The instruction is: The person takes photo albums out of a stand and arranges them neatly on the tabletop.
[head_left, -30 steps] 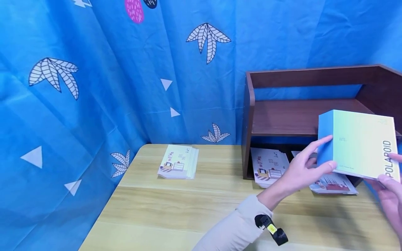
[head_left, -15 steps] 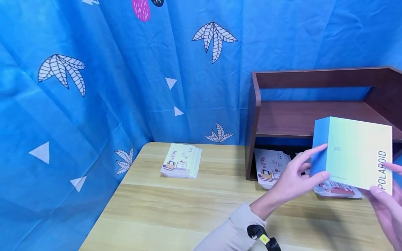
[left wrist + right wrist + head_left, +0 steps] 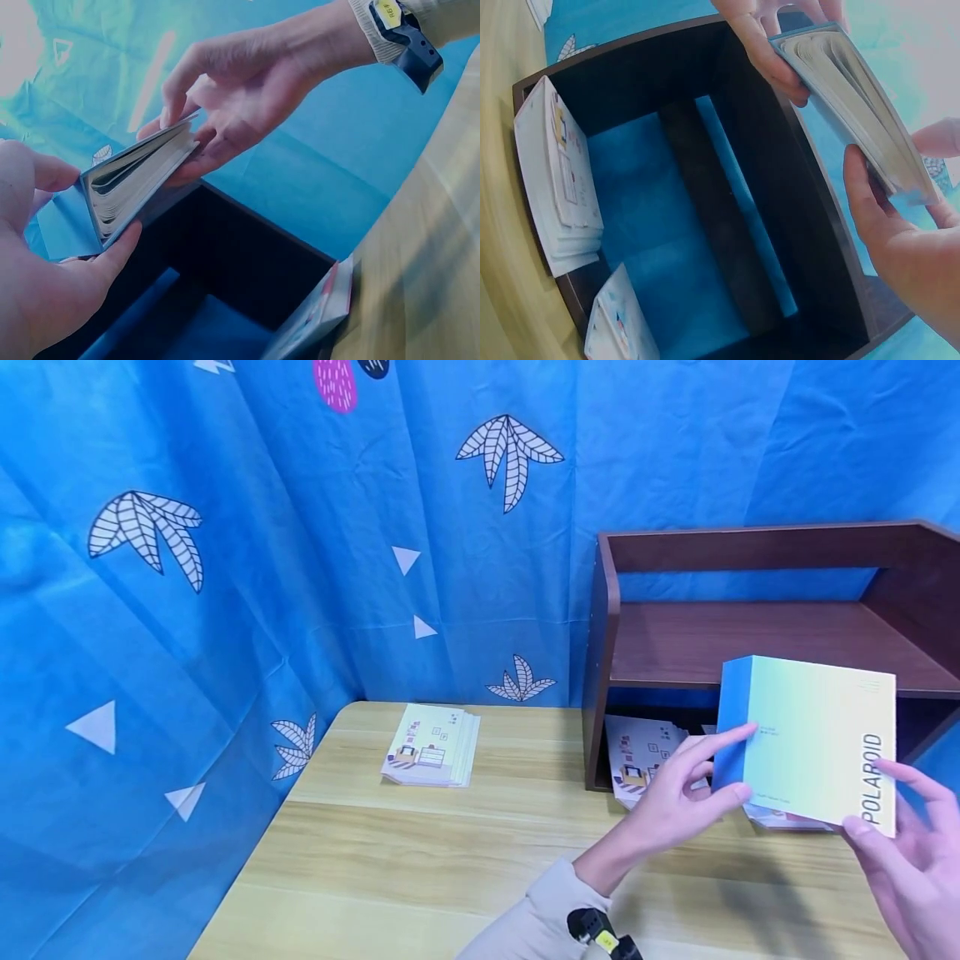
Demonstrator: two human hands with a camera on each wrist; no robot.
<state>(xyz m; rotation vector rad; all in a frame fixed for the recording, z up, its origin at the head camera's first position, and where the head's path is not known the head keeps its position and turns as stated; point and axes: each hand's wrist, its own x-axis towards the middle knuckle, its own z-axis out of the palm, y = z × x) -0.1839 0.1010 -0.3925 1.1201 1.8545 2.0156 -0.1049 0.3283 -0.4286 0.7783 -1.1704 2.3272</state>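
Note:
Both hands hold a square photo album (image 3: 817, 735) with "POLAROID" on its pale yellow-green cover and a blue spine. It is raised in front of the shelf's right part. My left hand (image 3: 671, 802) pinches the spine side, index finger on the cover and thumb at the lower corner. My right hand (image 3: 918, 860) grips the opposite edge, thumb and a finger on the front, the others behind. The wrist views show the thick bundle of pages (image 3: 142, 172) between the covers, slightly fanned. In the right wrist view the album (image 3: 847, 105) hangs over the shelf's edge.
A dark brown two-level desk shelf (image 3: 750, 643) stands at the back right. Under it lie an illustrated booklet stack (image 3: 637, 760) and another stack (image 3: 783, 818), partly hidden by the album. A similar stack (image 3: 427, 747) lies on the wooden table (image 3: 390, 877). A blue curtain (image 3: 300, 527) hangs behind.
Both hands have carried the album left and somewhat lower in the head view. Their hold on it looks the same. The booklet stacks stay where they were.

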